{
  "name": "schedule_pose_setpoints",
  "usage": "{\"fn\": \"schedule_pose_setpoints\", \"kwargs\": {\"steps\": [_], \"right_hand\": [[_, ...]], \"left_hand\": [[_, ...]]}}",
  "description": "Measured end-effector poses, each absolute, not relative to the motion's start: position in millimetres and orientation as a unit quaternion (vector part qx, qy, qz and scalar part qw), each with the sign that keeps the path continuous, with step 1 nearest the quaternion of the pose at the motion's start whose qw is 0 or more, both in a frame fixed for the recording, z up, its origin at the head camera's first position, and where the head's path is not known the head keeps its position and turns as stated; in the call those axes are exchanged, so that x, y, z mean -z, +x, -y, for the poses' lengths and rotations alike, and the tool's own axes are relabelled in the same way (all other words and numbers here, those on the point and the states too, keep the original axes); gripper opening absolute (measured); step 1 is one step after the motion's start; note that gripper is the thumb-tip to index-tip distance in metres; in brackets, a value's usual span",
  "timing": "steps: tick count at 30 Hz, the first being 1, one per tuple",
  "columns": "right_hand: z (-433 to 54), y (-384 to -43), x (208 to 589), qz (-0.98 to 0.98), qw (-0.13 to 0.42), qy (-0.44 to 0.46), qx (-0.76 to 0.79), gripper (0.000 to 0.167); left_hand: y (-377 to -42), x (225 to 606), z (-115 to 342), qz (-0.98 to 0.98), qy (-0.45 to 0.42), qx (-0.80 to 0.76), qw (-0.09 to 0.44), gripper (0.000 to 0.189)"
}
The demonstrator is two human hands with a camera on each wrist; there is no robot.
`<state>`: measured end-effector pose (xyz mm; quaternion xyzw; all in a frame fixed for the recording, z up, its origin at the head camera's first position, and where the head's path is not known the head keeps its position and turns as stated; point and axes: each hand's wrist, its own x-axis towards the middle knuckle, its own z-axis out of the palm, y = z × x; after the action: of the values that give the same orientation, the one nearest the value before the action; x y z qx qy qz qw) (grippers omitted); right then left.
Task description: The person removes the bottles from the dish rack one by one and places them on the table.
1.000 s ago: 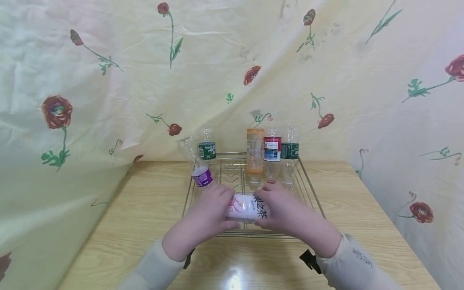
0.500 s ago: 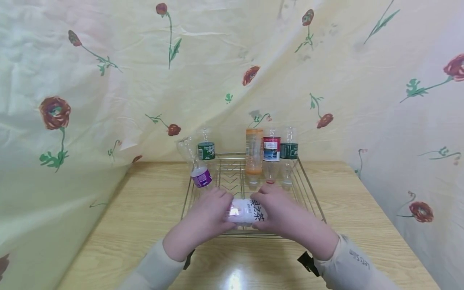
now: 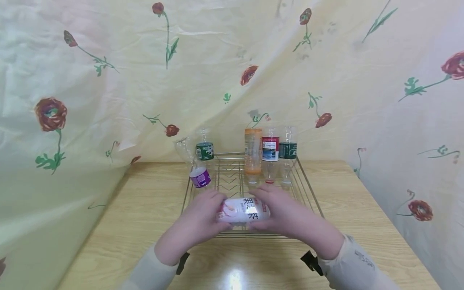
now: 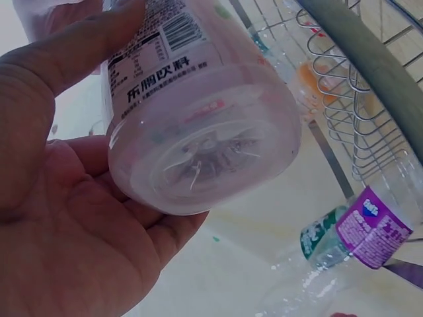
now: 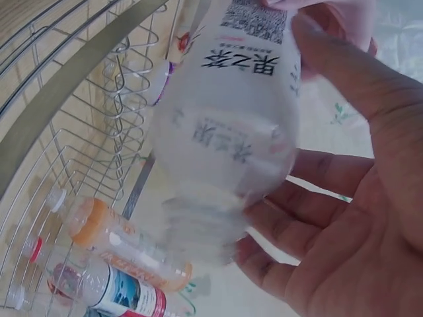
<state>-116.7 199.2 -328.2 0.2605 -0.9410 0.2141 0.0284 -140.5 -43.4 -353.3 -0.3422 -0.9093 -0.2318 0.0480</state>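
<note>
A clear plastic bottle [image 3: 239, 210] with a white-pink label lies sideways between both hands, above the front of a wire rack [image 3: 309, 186]. My left hand [image 3: 201, 215] grips its base end, thumb [image 4: 79, 46] on the label and fingers behind. At the neck end my right hand [image 3: 282, 213] holds it between the thumb [image 5: 350, 66] and curved fingers. The bottle's round base faces the left wrist camera. Its capless-looking neck [image 5: 201, 228] is blurred in the right wrist view.
Upside-down bottles stand in the rack: a leaning purple-labelled one [image 3: 200, 177] and a green-labelled one [image 3: 205, 151] at left; an orange one [image 3: 253, 151], a red-and-blue-labelled one [image 3: 270, 149] and another green-labelled one [image 3: 288, 150] at right. Flowered cloth [image 3: 217, 60] hangs behind the wooden table [image 3: 337, 181].
The bottle has turned about its long axis, bringing more of its dark lettering into view. My left hand has shifted slightly left. The racked bottles stand as before.
</note>
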Motion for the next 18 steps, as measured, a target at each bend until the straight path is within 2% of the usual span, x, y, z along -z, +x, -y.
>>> {"fn": "schedule_pose_setpoints", "kwargs": {"steps": [12,18], "right_hand": [[-224.9,-114.6,319.8,0.938,0.018,0.230,-0.260,0.114],[-235.3,-112.9,316.3,0.942,0.008,0.206,-0.263,0.119]], "left_hand": [[-138.2,361.3,58.9,0.903,-0.301,0.300,0.062,0.061],[-137.5,364.7,66.9,0.902,-0.275,0.325,0.069,0.064]]}}
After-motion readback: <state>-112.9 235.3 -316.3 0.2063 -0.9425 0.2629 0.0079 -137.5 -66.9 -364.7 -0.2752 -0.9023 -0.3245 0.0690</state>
